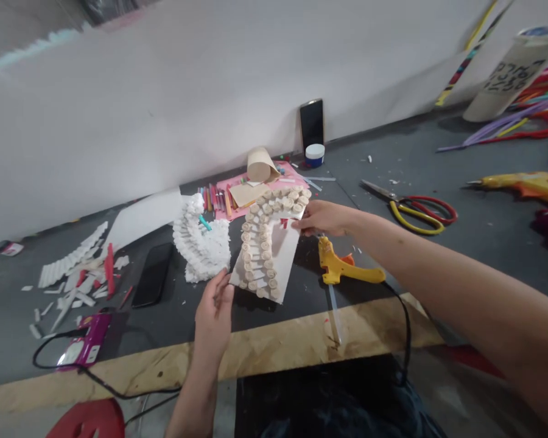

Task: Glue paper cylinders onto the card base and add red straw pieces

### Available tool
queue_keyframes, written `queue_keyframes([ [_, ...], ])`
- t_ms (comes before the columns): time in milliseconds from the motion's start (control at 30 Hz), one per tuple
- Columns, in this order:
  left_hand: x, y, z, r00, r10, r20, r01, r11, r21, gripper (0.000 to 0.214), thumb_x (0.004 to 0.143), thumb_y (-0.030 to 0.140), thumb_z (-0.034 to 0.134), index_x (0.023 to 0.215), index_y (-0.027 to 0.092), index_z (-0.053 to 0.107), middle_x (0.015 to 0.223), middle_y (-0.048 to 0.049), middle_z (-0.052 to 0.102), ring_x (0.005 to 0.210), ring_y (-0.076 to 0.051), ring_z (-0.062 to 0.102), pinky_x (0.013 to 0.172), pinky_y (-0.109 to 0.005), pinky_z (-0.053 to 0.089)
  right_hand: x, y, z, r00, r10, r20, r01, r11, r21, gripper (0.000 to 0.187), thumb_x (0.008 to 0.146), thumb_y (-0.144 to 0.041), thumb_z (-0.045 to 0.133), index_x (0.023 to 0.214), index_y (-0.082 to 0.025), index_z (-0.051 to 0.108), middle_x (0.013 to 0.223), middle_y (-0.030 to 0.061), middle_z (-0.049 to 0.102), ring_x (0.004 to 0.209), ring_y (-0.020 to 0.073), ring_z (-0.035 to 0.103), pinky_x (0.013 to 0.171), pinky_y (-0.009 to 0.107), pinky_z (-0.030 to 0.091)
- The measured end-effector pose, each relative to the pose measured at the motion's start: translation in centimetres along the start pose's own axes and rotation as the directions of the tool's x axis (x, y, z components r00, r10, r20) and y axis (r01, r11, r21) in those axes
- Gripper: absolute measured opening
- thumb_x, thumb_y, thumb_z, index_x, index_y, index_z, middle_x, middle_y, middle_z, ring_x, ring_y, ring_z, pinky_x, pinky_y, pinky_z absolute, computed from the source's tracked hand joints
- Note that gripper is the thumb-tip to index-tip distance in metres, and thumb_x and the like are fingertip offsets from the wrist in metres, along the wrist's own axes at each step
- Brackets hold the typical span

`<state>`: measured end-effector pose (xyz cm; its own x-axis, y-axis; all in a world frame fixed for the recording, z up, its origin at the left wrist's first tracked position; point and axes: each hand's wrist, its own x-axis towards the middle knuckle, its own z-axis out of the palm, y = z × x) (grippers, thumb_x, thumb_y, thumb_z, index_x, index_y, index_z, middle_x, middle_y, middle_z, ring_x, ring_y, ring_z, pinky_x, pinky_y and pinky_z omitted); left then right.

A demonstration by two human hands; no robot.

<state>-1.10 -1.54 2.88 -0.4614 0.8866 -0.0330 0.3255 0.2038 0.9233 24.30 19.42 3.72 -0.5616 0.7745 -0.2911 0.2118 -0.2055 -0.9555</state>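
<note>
Midway across my head view sits the white card (286,246), with a curved double row of beige rolls (265,250) on it; I can't tell whether it rests on the surface (274,322) or is lifted. My right hand (322,218) pinches its edge at two o'clock. My left hand (214,304), fingers bent, is at the corner between seven and eight; I can't tell whether it grips. Just beside the card at nine o'clock lies a bumpy white piece (201,249) with a teal stick (204,223). A yellow glue gun (333,264) lies at three, and open scissors (413,210) farther out between two and three. A beige paper roll (259,166) lies at twelve, a lidded jar (315,156) at one. Farther out toward nine are loose white strips (73,252).
</note>
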Motion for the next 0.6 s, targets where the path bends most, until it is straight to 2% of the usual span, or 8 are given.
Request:
queue_keyframes([
  [67,1.0,0.8,1.1,0.997,-0.075,0.022,0.078,0.963,-0.258,0.054,0.085,0.051,0.068,0.130,0.023,0.062,0.132,-0.0131,0.065,0.124,-0.029,0.061,0.107,-0.043,0.046,0.0,0.1,-0.3,0.999,0.023,-0.036,-0.020,0.997,0.078,0.015,0.077,-0.016,0.077,0.070,-0.017,0.063,0.067,0.0009,0.062,0.059,0.0083,0.056,0.056,0.018,0.050],
  [133,2.1,1.7,2.3,0.987,-0.104,0.119,0.148,0.871,-0.468,0.052,0.085,0.050,0.068,0.127,0.020,0.063,0.131,-0.0129,0.066,0.120,-0.028,0.063,0.103,-0.041,0.050,-0.1,0.0,-0.4,0.997,0.048,-0.060,-0.036,0.980,0.197,0.014,0.076,-0.014,0.078,0.073,-0.016,0.065,0.066,-0.0001,0.061,0.058,0.0077,0.057,0.057,0.017,0.052],
  [233,3.6,3.3,3.5,0.959,-0.149,0.240,0.273,0.705,-0.654,0.045,0.087,0.048,0.066,0.118,0.016,0.067,0.127,-0.0142,0.068,0.114,-0.026,0.066,0.094,-0.037,0.056,-0.2,-0.4,-0.2,0.993,0.095,-0.077,-0.061,0.930,0.363,0.014,0.076,-0.011,0.077,0.074,-0.015,0.064,0.065,0.0000,0.061,0.058,0.0076,0.058,0.057,0.016,0.054],
  [333,4.3,5.0,3.8,0.947,-0.173,0.270,0.318,0.604,-0.730,0.047,0.087,0.052,0.065,0.115,0.015,0.068,0.123,-0.0152,0.069,0.119,-0.025,0.063,0.093,-0.033,0.058,-0.5,-1.1,0.0,0.988,0.125,-0.086,-0.067,0.869,0.490,0.012,0.082,-0.008,0.070,0.073,-0.014,0.063,0.064,-0.0002,0.059,0.056,0.0068,0.058,0.057,0.015,0.055],
  [467,3.7,6.0,3.9,0.957,0.020,0.289,0.221,0.596,-0.772,0.069,0.071,0.065,0.075,0.121,0.019,0.067,0.139,-0.0154,0.060,0.133,-0.031,0.053,0.101,-0.038,0.055,-0.8,-2.0,0.2,0.983,0.115,-0.140,-0.011,0.812,0.584,0.019,0.087,-0.008,0.062,0.070,-0.015,0.061,0.060,-0.0022,0.052,0.056,0.0070,0.057,0.061,0.016,0.058],
  [533,3.1,6.0,4.5,0.944,0.085,0.320,0.208,0.600,-0.773,0.073,0.065,0.061,0.082,0.124,0.021,0.064,0.146,-0.0151,0.055,0.136,-0.034,0.050,0.105,-0.042,0.052,-0.9,-2.4,0.5,0.980,0.085,-0.182,0.037,0.813,0.580,0.021,0.086,-0.009,0.063,0.068,-0.017,0.058,0.060,-0.0018,0.052,0.056,0.0076,0.056,0.067,0.019,0.059],
  [600,2.8,6.1,5.5,0.935,0.094,0.342,0.223,0.594,-0.773,0.069,0.067,0.052,0.084,0.126,0.022,0.063,0.147,-0.0150,0.053,0.136,-0.034,0.050,0.107,-0.043,0.050,-1.0,-2.8,1.0,0.977,0.028,-0.210,0.089,0.844,0.529,0.021,0.086,-0.012,0.064,0.068,-0.018,0.056,0.059,-0.0016,0.051,0.058,0.0092,0.057,0.070,0.022,0.061],
])
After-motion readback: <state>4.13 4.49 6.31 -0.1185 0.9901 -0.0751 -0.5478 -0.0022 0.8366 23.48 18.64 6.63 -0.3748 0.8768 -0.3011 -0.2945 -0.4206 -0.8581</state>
